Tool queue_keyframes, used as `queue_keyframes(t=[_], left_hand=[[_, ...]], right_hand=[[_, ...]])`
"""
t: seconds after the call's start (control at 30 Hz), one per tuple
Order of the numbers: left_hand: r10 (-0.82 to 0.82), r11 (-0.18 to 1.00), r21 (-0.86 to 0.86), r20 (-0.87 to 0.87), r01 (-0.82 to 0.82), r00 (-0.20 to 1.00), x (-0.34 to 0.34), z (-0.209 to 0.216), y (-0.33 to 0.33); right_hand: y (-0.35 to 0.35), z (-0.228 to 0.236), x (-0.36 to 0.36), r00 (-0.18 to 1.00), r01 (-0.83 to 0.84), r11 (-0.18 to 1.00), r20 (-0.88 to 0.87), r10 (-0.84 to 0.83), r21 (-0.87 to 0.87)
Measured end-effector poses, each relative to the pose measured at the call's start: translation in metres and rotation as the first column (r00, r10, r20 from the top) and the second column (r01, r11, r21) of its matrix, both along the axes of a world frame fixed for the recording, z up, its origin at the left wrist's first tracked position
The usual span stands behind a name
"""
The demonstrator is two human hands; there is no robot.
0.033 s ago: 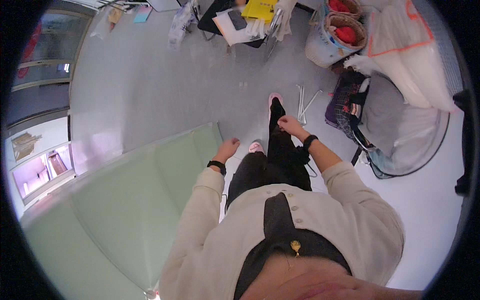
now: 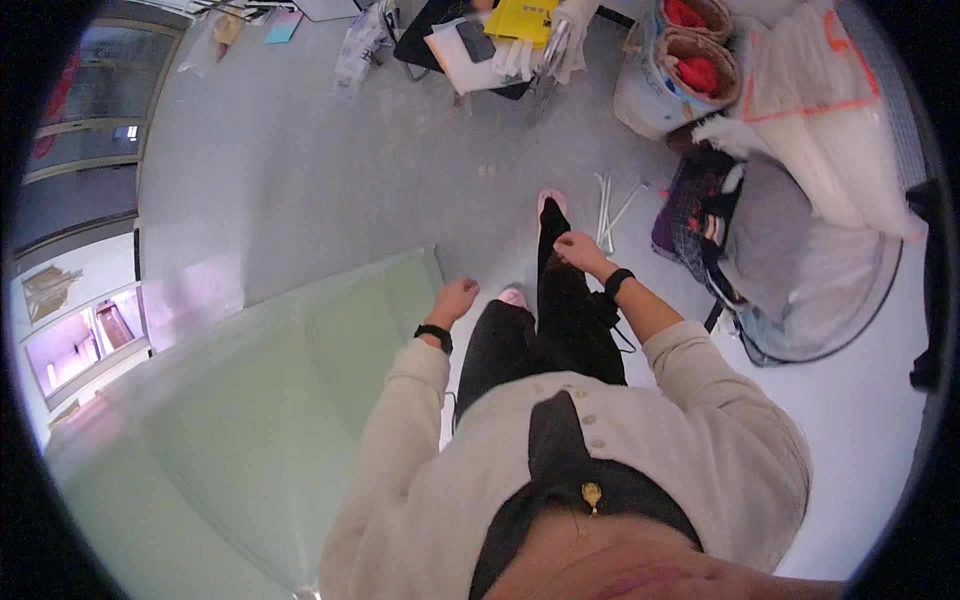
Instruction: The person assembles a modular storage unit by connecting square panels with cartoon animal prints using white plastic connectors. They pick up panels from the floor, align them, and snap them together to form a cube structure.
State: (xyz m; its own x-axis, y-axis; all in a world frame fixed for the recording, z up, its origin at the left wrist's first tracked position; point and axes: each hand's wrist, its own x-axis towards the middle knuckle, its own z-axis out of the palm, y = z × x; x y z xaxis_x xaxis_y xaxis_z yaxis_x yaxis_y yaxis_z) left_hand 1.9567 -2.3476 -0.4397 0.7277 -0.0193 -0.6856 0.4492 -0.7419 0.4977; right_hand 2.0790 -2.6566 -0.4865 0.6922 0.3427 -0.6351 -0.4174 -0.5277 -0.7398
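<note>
I stand on a grey floor in a cream sweater, black trousers and pink shoes (image 2: pixel 551 200). My left hand (image 2: pixel 455 298) hangs beside the corner of a pale green glass tabletop (image 2: pixel 300 370); its fingers are curled and hold nothing. My right hand (image 2: pixel 578 250) is loosely curled over my forward right leg (image 2: pixel 560 300), and nothing shows in it. Each wrist carries a black band.
Several white rods (image 2: pixel 610 205) lie on the floor by my front foot. A purple patterned bag (image 2: pixel 690 225) and a round grey frame (image 2: pixel 810 280) are at the right. Baskets with red contents (image 2: pixel 700 70), white sacks (image 2: pixel 830 130) and a pile of papers (image 2: pixel 490 45) lie farther off.
</note>
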Motion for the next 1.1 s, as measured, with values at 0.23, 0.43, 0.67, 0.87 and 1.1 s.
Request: queue_keyframes(t=[0.23, 0.43, 0.67, 0.87, 1.1], left_hand=[[0.187, 0.975, -0.138, 0.065, -0.177, 0.980, 0.145, -0.162, -0.002], [0.257, 0.966, -0.060, 0.112, -0.251, 0.960, 0.252, -0.392, 0.006], [-0.118, 0.983, 0.168, 0.254, 0.076, 0.960, 0.317, -0.580, 0.026], [-0.065, 0.948, 0.307, 0.460, -0.090, 0.885, 0.300, -0.651, 0.013], [-0.126, 0.978, 0.208, 0.600, -0.002, 0.790, 0.293, -0.684, 0.039]], right_hand=[[0.028, -0.071, 0.124, 0.761, 0.489, 0.870, -0.519, -0.389, 0.065], [0.082, -0.147, 0.156, 0.793, 0.496, 0.865, -0.447, -0.413, 0.081], [0.128, -0.243, 0.164, 0.992, 0.009, 0.995, -0.129, 0.003, 0.095], [0.134, -0.258, 0.199, 0.996, 0.063, 0.996, -0.075, -0.058, 0.068], [0.156, -0.251, 0.221, 0.940, -0.241, 0.969, 0.236, 0.247, -0.056]])
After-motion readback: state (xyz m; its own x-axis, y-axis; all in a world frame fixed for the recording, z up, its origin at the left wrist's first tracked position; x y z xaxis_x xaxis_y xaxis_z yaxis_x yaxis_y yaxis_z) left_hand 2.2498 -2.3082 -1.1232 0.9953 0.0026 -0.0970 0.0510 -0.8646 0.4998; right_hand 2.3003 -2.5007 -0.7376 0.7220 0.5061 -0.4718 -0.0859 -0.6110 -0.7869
